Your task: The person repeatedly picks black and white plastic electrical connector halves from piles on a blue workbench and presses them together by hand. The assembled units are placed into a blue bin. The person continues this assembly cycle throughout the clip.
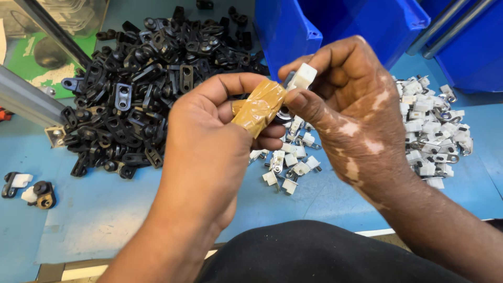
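Two bare hands meet above a blue worktable (131,220). The left hand (209,136) is closed around a short tool wrapped in tan tape (260,107), thumb laid along its top. The tool's long axis slants up and to the right, its tip hidden between the hands. The right hand (346,99) pinches a small white plastic clip (302,77) between thumb and forefinger, touching the tool's upper end, so the right hand is nearer to the clip. Behind the left hand lies a large heap of black plastic brackets (152,78). More white clips (291,162) are scattered beneath the hands, and a bigger pile (435,126) sits to the right. Blue storage bins (361,23) stand behind.
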